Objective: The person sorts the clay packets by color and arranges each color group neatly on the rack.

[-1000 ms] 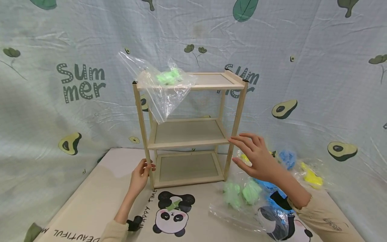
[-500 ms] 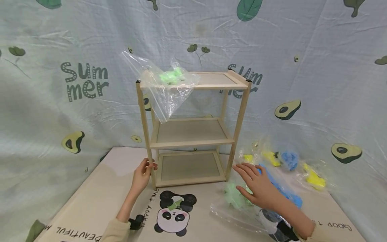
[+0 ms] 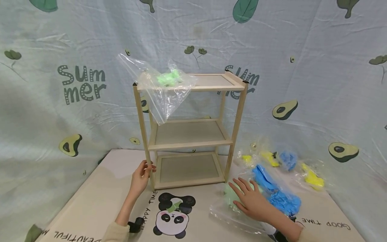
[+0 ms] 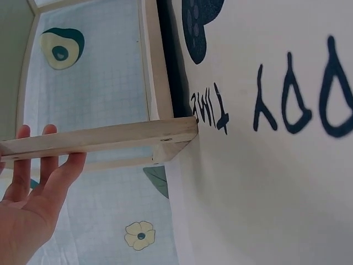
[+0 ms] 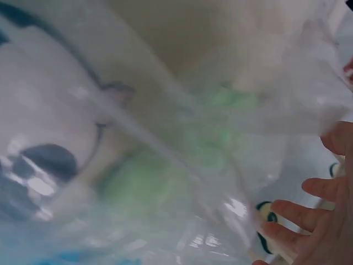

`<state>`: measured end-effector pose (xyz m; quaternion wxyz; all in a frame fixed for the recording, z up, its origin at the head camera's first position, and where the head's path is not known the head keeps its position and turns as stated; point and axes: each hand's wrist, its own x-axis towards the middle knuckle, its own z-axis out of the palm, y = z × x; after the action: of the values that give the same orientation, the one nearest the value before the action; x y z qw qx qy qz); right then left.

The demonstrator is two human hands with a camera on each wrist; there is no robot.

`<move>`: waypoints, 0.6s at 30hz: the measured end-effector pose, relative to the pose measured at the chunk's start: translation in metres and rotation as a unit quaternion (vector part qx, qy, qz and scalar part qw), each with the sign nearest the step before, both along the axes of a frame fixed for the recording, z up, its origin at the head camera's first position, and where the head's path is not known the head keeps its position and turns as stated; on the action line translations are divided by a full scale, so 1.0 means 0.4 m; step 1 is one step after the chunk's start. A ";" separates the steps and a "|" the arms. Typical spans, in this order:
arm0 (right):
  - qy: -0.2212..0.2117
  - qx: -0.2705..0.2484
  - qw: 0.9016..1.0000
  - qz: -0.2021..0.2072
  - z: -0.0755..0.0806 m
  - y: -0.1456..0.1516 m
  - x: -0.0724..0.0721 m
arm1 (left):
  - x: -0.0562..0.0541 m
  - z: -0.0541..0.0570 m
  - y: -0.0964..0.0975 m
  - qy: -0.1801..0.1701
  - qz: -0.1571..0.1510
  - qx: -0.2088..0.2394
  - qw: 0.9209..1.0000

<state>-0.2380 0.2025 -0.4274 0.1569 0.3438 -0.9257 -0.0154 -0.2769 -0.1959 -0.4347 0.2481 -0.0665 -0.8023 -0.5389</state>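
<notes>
A three-tier wooden shelf [image 3: 189,146] stands upright in the head view. My left hand [image 3: 140,177] grips its front left post low down; in the left wrist view the fingers [image 4: 51,171] wrap that post [image 4: 121,132]. On the right, my right hand [image 3: 253,202] is spread over a clear plastic bag [image 3: 234,220] with pale green contents, partly hidden beneath it. Its fingers are extended and apart in the right wrist view, close to the bag [image 5: 138,176]; whether they touch it I cannot tell. Another clear bag with a green item [image 3: 169,78] lies on the top shelf, drooping over the front.
Blue items in clear plastic [image 3: 284,201] lie right of the right hand. Behind them are bagged yellow items [image 3: 312,177] and a blue bundle [image 3: 288,160]. A printed cloth [image 3: 317,84] hangs behind the shelf. The table covering [image 3: 90,201] bears a panda print.
My right hand has come down from beside the middle shelf to the bag with green contents, uncovering the blue items. The left hand keeps its hold on the post.
</notes>
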 end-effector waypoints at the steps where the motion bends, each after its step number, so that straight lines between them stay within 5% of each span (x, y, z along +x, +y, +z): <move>1: -0.002 0.006 1.000 -0.001 -0.009 0.002 -0.003 | 0.001 0.001 0.000 0.001 0.000 -0.001 1.000; 18: -0.002 0.005 1.000 0.022 -0.060 0.029 -0.033 | 0.003 0.001 -0.003 -0.005 -0.007 -0.010 1.000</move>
<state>-0.2514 0.2141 -0.4514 0.1534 0.3647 -0.9183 -0.0157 -0.2758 -0.1973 -0.4344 0.2394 -0.0717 -0.8082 -0.5332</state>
